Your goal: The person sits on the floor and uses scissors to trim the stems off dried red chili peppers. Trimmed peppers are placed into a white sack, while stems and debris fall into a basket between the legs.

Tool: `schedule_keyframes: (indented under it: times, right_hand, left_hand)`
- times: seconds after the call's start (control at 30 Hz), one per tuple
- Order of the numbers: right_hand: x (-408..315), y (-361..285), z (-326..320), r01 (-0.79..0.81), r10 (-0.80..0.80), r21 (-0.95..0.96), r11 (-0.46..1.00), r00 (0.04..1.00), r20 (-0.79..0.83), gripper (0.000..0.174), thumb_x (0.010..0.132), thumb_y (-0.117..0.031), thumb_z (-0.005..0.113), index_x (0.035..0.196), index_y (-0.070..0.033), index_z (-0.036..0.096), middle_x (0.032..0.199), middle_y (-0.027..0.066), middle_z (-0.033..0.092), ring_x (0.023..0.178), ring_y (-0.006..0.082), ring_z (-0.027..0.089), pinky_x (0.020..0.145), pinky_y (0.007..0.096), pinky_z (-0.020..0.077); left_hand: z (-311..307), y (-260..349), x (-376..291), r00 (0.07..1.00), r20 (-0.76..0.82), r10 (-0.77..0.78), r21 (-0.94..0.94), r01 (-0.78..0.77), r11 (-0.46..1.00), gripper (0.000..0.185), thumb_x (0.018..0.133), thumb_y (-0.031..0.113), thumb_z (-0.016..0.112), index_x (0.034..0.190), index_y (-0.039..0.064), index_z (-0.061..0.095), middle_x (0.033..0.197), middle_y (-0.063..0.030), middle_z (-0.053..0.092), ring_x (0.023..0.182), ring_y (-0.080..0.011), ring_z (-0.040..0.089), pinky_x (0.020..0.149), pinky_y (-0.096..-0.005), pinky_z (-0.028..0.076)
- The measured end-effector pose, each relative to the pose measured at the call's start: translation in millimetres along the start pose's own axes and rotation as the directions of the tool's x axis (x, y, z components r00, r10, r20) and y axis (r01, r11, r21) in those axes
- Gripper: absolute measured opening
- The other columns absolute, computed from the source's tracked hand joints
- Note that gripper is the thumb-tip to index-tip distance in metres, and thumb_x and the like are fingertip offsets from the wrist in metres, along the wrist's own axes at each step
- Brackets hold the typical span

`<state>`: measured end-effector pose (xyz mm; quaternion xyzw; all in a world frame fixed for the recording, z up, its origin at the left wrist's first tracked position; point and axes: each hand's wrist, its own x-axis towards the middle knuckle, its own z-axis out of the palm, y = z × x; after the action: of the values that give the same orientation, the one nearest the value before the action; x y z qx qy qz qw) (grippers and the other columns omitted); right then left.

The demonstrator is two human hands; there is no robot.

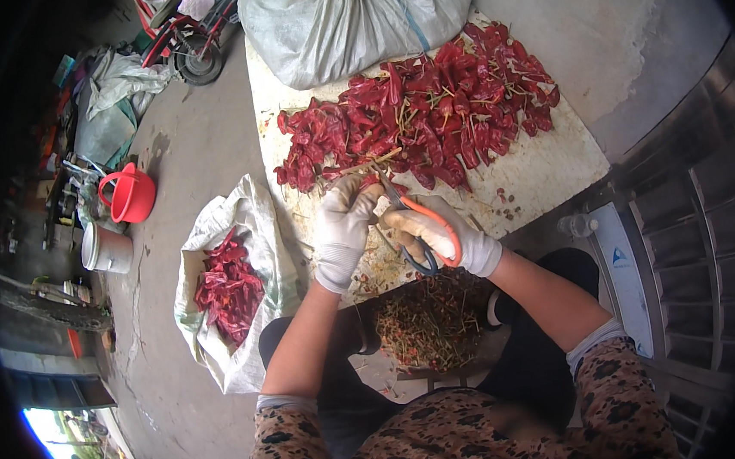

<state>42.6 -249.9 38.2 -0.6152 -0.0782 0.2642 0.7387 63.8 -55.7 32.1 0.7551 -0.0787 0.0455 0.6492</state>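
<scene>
Both my hands wear white knitted gloves. My left hand [345,228] pinches a red dried chili pepper [370,181] near the front edge of a heap of chili peppers [422,105]. In my right hand [448,229] is a pair of scissors [439,220] with one orange and one dark blue handle. Its blades point up and left, close to the pepper in my left hand; whether they touch it I cannot tell. The heap lies on a worn, pale board [550,170]. A long pale stem [372,161] lies across its near side.
A full white woven sack [358,23] rests at the board's far end. On the left stands an open woven sack [204,333] of chili peppers [230,289]. Cut stems [427,328] are piled between my legs. Farther left are a red bucket [135,196] and a white bucket [110,248].
</scene>
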Motion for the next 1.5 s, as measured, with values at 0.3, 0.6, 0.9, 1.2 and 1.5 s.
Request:
schedule_keyframes:
  times: [0.3, 0.6, 0.9, 1.2, 1.5]
  right_hand:
    - [-17, -43, -55, 0.011, -0.046, 0.407, 0.913, 0.996, 0.077, 0.030, 0.103, -0.029, 0.062, 0.115, -0.002, 0.067, 0.080, 0.0021, 0.063, 0.067, 0.0145, 0.061, 0.060, 0.0301, 0.0482]
    - [-34, 18, -39, 0.318, 0.270, -0.947, 0.037, 0.910, 0.316, 0.024, 0.087, -0.024, 0.062, 0.102, -0.015, 0.078, 0.092, 0.0131, 0.076, 0.088, 0.0360, 0.074, 0.078, 0.0499, 0.0570]
    - [-32, 11, -31, 0.229, 0.245, -0.974, -0.004, 0.944, 0.221, 0.024, 0.089, -0.020, 0.062, 0.099, -0.013, 0.082, 0.098, 0.0110, 0.079, 0.096, 0.0312, 0.076, 0.082, 0.0450, 0.0586]
    - [-30, 9, -36, 0.192, 0.224, -0.981, -0.003, 0.956, 0.187, 0.022, 0.092, -0.026, 0.062, 0.099, -0.014, 0.079, 0.091, 0.0125, 0.077, 0.089, 0.0342, 0.075, 0.081, 0.0489, 0.0553]
    - [-22, 20, -42, 0.161, 0.187, -0.987, -0.014, 0.970, 0.156, 0.020, 0.089, -0.026, 0.064, 0.096, -0.014, 0.079, 0.088, 0.0128, 0.076, 0.086, 0.0357, 0.074, 0.078, 0.0504, 0.0548]
  left_hand:
    - [-20, -38, 7, 0.941, -0.048, -0.336, -0.202, 0.320, 0.926, 0.027, 0.093, 0.004, 0.077, 0.115, 0.009, 0.062, 0.104, -0.0055, 0.071, 0.080, -0.0121, 0.069, 0.064, -0.0258, 0.060]
    - [14, -101, 48, 0.935, 0.340, -0.098, 0.939, -0.332, 0.088, 0.045, 0.090, 0.030, 0.068, 0.135, 0.026, 0.066, 0.127, -0.0130, 0.068, 0.130, -0.0328, 0.058, 0.115, -0.0524, 0.038]
    - [32, -90, 15, 0.905, 0.395, -0.157, 0.917, -0.398, 0.015, 0.036, 0.087, 0.023, 0.073, 0.121, 0.013, 0.069, 0.129, -0.0134, 0.065, 0.121, -0.0318, 0.062, 0.104, -0.0500, 0.049]
    - [-54, -84, 69, 0.996, -0.084, -0.006, 0.932, 0.080, 0.353, 0.029, 0.087, 0.022, 0.075, 0.116, 0.017, 0.071, 0.095, -0.0159, 0.075, 0.089, -0.0361, 0.074, 0.081, -0.0476, 0.059]
    - [-33, -113, 56, 0.987, 0.153, -0.055, 0.983, -0.147, 0.110, 0.031, 0.080, 0.032, 0.081, 0.107, 0.017, 0.075, 0.100, -0.0146, 0.072, 0.087, -0.0342, 0.072, 0.074, -0.0473, 0.058]
